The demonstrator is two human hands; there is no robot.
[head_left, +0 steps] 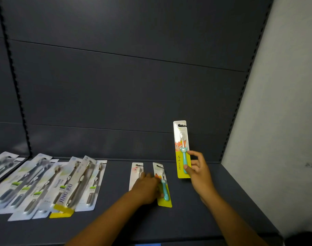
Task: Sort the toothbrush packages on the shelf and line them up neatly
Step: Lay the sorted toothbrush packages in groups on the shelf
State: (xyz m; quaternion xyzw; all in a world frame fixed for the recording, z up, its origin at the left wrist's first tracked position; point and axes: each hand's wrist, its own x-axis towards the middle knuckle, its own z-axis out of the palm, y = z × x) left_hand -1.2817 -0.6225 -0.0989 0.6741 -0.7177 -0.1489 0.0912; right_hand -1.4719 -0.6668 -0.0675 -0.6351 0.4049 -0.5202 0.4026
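Fingers (pixel 194 153) of the right hand (pixel 198 170) pinch a yellow toothbrush pack (pixel 182 150), held upright above the dark shelf (pixel 205 210). Left hand (pixel 148 187) lies flat, fingers together, on two packs (pixel 164 189) lying side by side. More packs (pixel 50 185) lie piled at the left.

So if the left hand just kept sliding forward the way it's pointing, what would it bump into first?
Probably nothing soon: the left hand already rests on the white-carded pink toothbrush package; beyond lies bare dark shelf, then the dark back panel.

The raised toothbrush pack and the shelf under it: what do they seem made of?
Pack: apparently printed yellow card under a clear plastic blister, which glints over the teal brush. Shelf: probably painted metal, going by its flat, matte, dark grey surface.
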